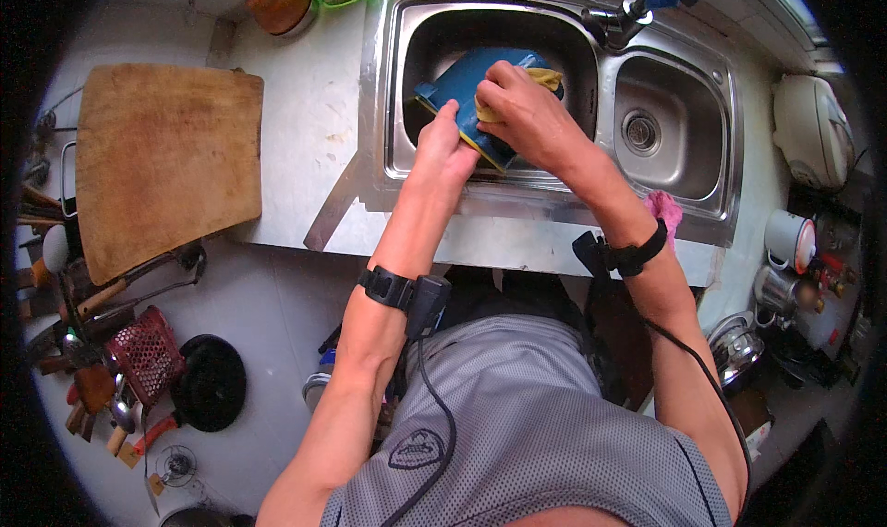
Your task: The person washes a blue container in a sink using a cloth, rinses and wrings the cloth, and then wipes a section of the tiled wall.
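Observation:
A flat blue item [450, 80] with yellow edges, perhaps a plastic tray or case, is tilted over the large left sink basin [485, 22]. My left hand [447, 144] grips its near edge, thumb on top and fingers underneath. In my right hand [527, 115] is a bunched yellow cloth [545, 78], pressed against the blue surface. That hand covers part of the item and most of the cloth. The item's underside is hidden.
The faucet [620, 22] stands behind the small right basin [675, 146]. A pink cloth [664, 210] lies at the sink's front edge. A wooden cutting board [170, 167] is at left, a rice cooker [811, 132] at right. A black frying pan [209, 383] hangs lower left.

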`<action>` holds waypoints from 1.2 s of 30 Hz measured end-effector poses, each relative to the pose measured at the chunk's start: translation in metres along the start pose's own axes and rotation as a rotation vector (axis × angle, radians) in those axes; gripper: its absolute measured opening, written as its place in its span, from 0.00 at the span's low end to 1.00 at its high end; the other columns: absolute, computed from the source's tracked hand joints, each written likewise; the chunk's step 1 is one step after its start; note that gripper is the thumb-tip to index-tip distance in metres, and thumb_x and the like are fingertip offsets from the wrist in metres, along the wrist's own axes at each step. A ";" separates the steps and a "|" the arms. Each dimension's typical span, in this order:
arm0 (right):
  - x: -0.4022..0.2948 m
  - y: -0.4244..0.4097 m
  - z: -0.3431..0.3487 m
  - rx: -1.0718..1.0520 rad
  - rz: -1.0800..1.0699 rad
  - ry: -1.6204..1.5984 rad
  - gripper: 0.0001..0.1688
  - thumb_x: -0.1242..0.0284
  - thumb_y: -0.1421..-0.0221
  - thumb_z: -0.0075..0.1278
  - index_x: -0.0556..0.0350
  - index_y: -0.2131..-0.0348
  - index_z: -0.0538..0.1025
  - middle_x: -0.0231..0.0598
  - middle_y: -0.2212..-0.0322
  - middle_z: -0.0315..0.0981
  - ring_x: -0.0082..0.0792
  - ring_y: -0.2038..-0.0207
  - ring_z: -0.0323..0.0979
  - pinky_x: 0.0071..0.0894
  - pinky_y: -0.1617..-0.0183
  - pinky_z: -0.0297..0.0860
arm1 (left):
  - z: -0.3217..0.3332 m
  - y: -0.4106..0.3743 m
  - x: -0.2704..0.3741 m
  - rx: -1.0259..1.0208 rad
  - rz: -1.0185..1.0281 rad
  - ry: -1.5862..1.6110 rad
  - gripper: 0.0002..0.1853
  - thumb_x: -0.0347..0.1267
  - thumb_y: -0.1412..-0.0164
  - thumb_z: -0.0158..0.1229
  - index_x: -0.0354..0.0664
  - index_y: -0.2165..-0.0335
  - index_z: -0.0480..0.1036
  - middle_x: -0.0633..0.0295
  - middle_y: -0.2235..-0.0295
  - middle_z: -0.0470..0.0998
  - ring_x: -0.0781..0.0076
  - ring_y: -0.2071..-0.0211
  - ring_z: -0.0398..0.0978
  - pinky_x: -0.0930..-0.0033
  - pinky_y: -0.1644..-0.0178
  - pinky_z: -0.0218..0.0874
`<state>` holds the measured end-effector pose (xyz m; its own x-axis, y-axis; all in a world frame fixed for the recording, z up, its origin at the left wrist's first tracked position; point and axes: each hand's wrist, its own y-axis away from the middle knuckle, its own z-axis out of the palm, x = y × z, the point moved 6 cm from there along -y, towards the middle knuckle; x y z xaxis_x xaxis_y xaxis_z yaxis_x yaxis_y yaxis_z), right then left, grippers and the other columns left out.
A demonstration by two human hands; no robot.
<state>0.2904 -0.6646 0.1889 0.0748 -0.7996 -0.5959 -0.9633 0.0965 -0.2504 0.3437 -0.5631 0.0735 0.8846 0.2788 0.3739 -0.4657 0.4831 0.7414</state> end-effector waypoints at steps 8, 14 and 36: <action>-0.002 0.000 -0.013 0.030 -0.063 -0.270 0.13 0.73 0.53 0.56 0.62 0.69 0.70 0.47 0.66 0.66 0.47 0.61 0.66 0.39 0.56 0.64 | 0.010 0.008 0.005 0.020 0.035 0.002 0.16 0.36 0.33 0.39 0.33 0.55 0.62 0.52 0.58 0.71 0.60 0.58 0.72 0.56 0.53 0.67; -0.024 0.014 0.008 -0.047 -0.299 -0.046 0.08 0.75 0.54 0.50 0.58 0.70 0.72 0.42 0.64 0.67 0.44 0.61 0.66 0.39 0.57 0.65 | 0.001 0.005 0.004 0.130 0.096 -0.096 0.14 0.35 0.34 0.43 0.33 0.59 0.65 0.54 0.62 0.72 0.63 0.63 0.73 0.59 0.61 0.69; -0.013 0.017 0.003 0.000 -0.405 0.087 0.07 0.75 0.57 0.47 0.56 0.73 0.71 0.37 0.65 0.66 0.38 0.64 0.65 0.34 0.59 0.65 | -0.003 -0.007 0.003 0.129 0.092 -0.066 0.16 0.34 0.35 0.44 0.29 0.56 0.64 0.51 0.60 0.71 0.60 0.63 0.73 0.58 0.60 0.67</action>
<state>0.2738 -0.6507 0.1901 0.4262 -0.8198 -0.3825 -0.8604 -0.2368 -0.4513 0.3492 -0.5631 0.0683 0.8399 0.2597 0.4766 -0.5417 0.3466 0.7658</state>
